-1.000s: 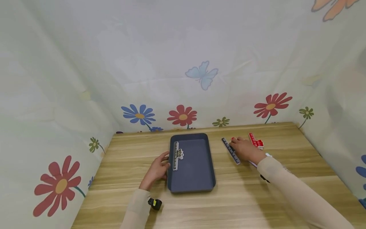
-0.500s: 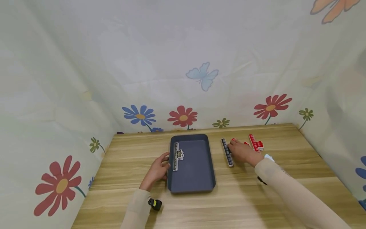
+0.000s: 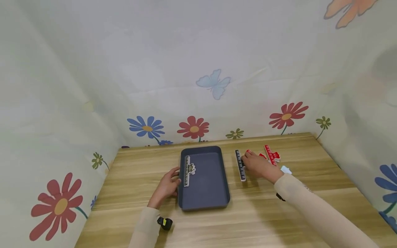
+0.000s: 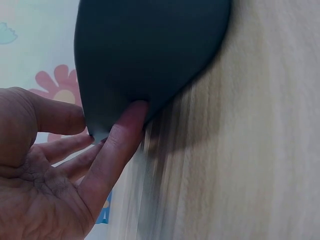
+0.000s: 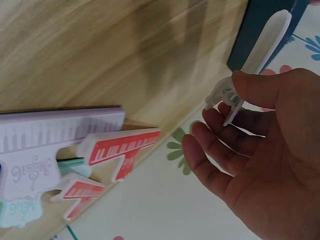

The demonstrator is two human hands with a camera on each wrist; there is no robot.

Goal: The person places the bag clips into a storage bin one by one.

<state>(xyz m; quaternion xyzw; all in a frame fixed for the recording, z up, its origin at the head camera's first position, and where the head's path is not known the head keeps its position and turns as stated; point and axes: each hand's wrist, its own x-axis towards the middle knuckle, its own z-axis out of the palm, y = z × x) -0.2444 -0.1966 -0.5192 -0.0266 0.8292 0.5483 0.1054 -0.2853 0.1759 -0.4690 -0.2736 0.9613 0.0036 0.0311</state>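
Note:
In the head view, my right hand [image 3: 258, 166] pinches the handle of a black, piano-patterned clip [image 3: 240, 168] to the right of the tray. The right wrist view shows the clip's white edge [image 5: 270, 40] between thumb and fingers, with the ring and little fingers loosely bent. My left hand [image 3: 166, 185] touches the left side of a dark blue tray [image 3: 206, 197]. Its thumb is at the rim, and its fingertips lie against the outer wall [image 4: 150, 50]. Inside the tray, along its left side, lies another black piano-patterned clip [image 3: 187, 172].
To the right of the right hand lie a red piano-patterned clip [image 3: 272, 155] and a light blue one [image 3: 286, 169]. A smaller red clip [image 3: 263, 156] is partly covered by that hand. In the right wrist view a lilac clip [image 5: 30, 175] lies beside them. Flowered cloth [image 3: 167, 69] surrounds the wooden table.
The black clip in the right hand has swung from a slant to nearly parallel with the tray and shifted slightly left. The left hand keeps its place at the tray.

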